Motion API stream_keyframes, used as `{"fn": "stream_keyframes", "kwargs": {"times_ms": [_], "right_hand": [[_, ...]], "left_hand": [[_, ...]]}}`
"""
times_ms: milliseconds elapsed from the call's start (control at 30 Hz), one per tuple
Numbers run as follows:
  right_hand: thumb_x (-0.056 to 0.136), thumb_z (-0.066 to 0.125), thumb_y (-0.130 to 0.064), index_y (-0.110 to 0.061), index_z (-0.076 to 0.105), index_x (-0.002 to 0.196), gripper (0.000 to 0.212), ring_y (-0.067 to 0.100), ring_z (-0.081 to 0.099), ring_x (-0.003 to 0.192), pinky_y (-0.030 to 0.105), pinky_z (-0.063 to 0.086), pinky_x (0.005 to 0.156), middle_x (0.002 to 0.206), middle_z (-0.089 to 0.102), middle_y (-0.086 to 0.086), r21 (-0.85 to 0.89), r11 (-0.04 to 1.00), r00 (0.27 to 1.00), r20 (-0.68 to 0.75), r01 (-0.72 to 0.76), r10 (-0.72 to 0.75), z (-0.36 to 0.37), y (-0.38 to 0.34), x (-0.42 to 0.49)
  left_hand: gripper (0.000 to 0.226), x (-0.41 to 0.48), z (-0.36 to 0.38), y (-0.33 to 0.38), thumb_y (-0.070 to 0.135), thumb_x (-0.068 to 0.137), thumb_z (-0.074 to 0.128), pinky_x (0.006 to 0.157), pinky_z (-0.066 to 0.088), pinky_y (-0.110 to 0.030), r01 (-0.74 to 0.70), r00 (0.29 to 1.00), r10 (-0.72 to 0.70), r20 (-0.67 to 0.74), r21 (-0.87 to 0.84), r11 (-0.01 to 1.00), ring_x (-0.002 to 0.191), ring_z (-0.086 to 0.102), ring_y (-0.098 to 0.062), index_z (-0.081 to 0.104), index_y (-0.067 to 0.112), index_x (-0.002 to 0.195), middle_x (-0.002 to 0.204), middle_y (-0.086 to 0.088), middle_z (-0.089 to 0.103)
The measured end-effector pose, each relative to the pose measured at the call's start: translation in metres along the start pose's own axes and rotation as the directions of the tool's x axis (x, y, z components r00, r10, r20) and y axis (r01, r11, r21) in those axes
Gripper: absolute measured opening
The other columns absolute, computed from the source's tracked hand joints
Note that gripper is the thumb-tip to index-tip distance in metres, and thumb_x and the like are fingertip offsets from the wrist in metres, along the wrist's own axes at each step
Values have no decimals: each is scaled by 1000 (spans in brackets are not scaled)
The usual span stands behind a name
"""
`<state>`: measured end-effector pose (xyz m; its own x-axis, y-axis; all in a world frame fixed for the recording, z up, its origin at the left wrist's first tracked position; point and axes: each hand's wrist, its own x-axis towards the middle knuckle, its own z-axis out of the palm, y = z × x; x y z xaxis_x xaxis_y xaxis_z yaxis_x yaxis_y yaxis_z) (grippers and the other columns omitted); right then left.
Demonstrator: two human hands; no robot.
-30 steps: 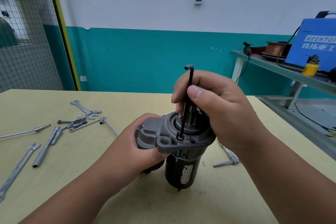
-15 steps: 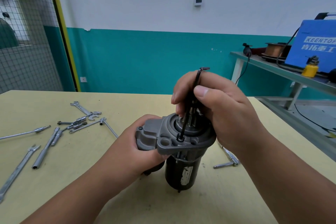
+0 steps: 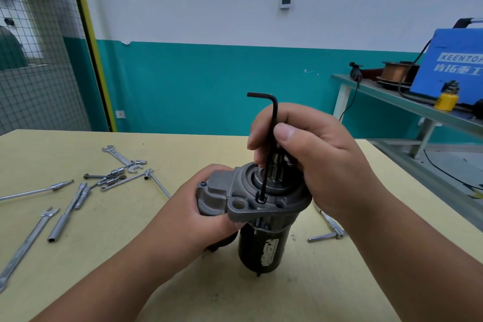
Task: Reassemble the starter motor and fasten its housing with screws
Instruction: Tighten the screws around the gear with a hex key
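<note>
The starter motor (image 3: 264,246) stands upright on the yellow table (image 3: 104,256), its black body below and its grey cast housing (image 3: 243,202) on top. My left hand (image 3: 198,214) grips the housing's left side. A black hex key (image 3: 269,144) stands nearly upright, its long end seated in a screw (image 3: 260,200) on the housing's flange and its short arm pointing left. My right hand (image 3: 313,157) pinches the key's shaft between thumb and fingers, just above the housing.
Several wrenches, sockets and extension bars (image 3: 78,191) lie scattered on the table's left half. A T-handle tool (image 3: 329,227) lies right of the motor. A bench with a blue welder (image 3: 457,65) stands at the far right. A wire mesh fence (image 3: 36,60) is at the left.
The hex key has turned in the screw: its short arm pointed right half a second ago and now points left. My left hand and the motor have stayed put.
</note>
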<state>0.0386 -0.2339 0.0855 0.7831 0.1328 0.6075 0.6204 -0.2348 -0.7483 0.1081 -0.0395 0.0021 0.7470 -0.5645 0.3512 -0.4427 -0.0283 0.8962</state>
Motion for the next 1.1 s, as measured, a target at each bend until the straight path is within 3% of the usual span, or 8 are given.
{"fn": "stream_keyframes", "kwargs": {"times_ms": [200, 333, 433, 633, 767, 867, 1000, 1100], "right_hand": [[92, 61, -31, -5, 63, 89, 26, 42, 56, 78, 49, 50, 66, 84, 59, 21, -20, 998, 998, -16, 65, -65, 1, 2, 1], [95, 58, -17, -16, 68, 91, 11, 17, 62, 77, 27, 52, 69, 81, 66, -6, -19, 999, 999, 10, 43, -43, 0, 1, 0], [95, 47, -12, -22, 71, 89, 27, 14, 64, 80, 26, 53, 71, 84, 68, -10, 25, 1000, 1000, 0, 6, -6, 0, 1, -1], [92, 59, -30, -11, 66, 87, 21, 41, 58, 80, 52, 51, 68, 86, 62, 16, -16, 999, 998, -26, 51, -51, 1, 2, 1], [96, 62, -19, -12, 67, 90, 11, 24, 61, 77, 32, 52, 68, 82, 66, 0, -23, 998, 999, -3, 50, -50, 1, 1, 1], [97, 48, -12, -19, 70, 90, 24, 13, 62, 77, 24, 52, 69, 82, 67, -10, 8, 1000, 1000, 5, 18, -18, 0, 2, 0], [96, 50, -17, -20, 70, 88, 22, 21, 62, 78, 33, 51, 68, 83, 67, -4, 6, 1000, 1000, -22, 18, -18, 1, 1, 1], [94, 60, -28, -11, 66, 87, 19, 43, 56, 78, 52, 49, 67, 84, 61, 20, -7, 998, 998, -26, 56, -56, 2, 3, 1]], "left_hand": [[65, 0, -1, -2, 83, 62, 80, 77, 58, -12, -15, 1000, 15, 8, 15, 1000, 109, 69, 0, 63, 54, 118, 115, 17, 74], [62, 0, -1, -3, 79, 62, 83, 80, 53, -5, -21, 1000, 21, 6, -4, 1000, 109, 69, 1, 64, 55, 116, 115, 18, 74], [57, 0, -1, -3, 69, 65, 84, 76, 57, -12, -12, 1000, 12, 7, 12, 1000, 108, 69, 0, 64, 55, 117, 115, 18, 74], [51, 0, 0, -3, 63, 69, 83, 80, 55, -9, -21, 1000, 21, 7, 14, 1000, 108, 70, -1, 64, 54, 116, 113, 17, 75], [50, 0, 0, -2, 62, 70, 83, 80, 56, -10, -13, 1000, 13, 13, 10, 1000, 107, 70, -1, 64, 54, 115, 113, 16, 75], [49, 0, 0, -2, 60, 68, 84, 81, 48, -1, -13, 1000, 13, -1, 2, 1000, 106, 69, 2, 65, 56, 113, 113, 18, 75], [59, 0, 0, -2, 76, 63, 84, 80, 50, -2, -11, 1000, 11, 2, -3, 1000, 108, 69, 3, 64, 56, 115, 115, 19, 74], [65, 0, -1, -2, 82, 62, 80, 78, 57, -17, -18, 1000, 18, 5, 14, 1000, 110, 69, 1, 63, 55, 118, 117, 18, 74]]}}
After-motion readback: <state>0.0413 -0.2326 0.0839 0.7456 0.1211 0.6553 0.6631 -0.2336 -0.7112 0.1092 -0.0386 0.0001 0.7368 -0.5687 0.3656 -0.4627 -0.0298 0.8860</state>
